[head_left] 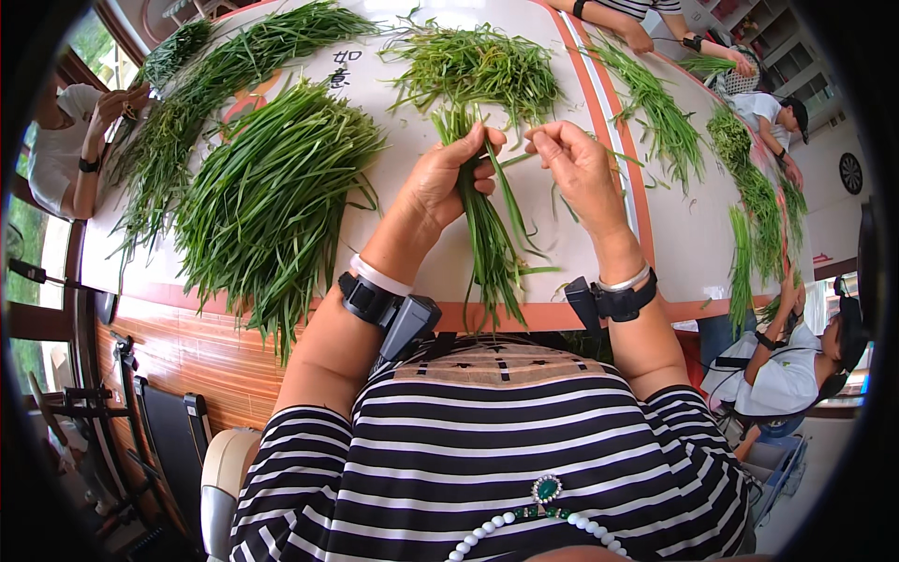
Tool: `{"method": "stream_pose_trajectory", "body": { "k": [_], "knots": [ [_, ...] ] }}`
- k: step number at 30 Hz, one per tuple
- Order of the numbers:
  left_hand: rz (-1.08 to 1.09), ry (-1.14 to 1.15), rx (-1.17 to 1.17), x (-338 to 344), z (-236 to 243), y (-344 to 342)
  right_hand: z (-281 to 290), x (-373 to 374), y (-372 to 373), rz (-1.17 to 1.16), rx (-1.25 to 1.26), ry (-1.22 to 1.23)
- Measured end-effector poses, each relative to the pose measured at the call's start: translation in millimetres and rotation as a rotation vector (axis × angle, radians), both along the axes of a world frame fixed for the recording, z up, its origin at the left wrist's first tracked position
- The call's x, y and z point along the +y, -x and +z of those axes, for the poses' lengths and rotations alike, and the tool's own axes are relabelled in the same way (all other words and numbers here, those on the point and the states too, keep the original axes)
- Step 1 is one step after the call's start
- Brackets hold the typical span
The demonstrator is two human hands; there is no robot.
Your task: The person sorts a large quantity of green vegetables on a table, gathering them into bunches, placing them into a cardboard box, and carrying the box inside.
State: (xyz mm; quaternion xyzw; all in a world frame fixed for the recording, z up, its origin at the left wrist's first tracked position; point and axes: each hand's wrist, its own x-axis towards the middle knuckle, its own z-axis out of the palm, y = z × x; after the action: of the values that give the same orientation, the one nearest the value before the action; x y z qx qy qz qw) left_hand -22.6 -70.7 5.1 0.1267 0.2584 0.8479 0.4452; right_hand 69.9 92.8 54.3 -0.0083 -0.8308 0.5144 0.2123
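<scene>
The left hand [448, 178] is clenched around a bunch of chives [489, 245], gripping it near its upper end, just over the middle of the counter [674, 244]. The bunch's long axis runs nearly straight toward the person: the top of the bunch sticks up past the fist, pointing at the far side, and the leaf tips hang down past the near orange edge of the counter, toward the striped shirt. It leans only slightly, its lower end drifting a little to the right.

The right hand [579, 167] sits just beside the left, at about the same height, and is pinched shut on a single stem [513, 201], thumb against forefinger. That stem bends away from the top of the bunch and trails down along its right side (its lower part merges with the hanging leaves, so its end is hard to follow). The left hand is thus the one on the bunch, the right hand apart from it by a narrow gap.

A loose heap of chives [478, 66] lies directly beyond both hands, and a larger, tidier sheaf [272, 197] lies to the left, fanned toward the near edge.
</scene>
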Motion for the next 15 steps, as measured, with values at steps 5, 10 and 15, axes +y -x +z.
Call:
{"method": "stream_pose_trajectory", "body": {
  "k": [5,10,15],
  "knots": [
    [0.000,0.111,0.131,2.5,7.0,-6.3,-3.0,-14.1,21.4,0.116,0.051,0.045],
    [-0.011,0.209,0.311,3.4,7.0,-6.1,3.8,-19.4,25.9,0.169,-0.052,0.182],
    [-0.119,-0.111,0.163,0.7,7.7,1.2,10.7,-3.7,44.2,-0.067,0.218,-0.159]
  ]
}}
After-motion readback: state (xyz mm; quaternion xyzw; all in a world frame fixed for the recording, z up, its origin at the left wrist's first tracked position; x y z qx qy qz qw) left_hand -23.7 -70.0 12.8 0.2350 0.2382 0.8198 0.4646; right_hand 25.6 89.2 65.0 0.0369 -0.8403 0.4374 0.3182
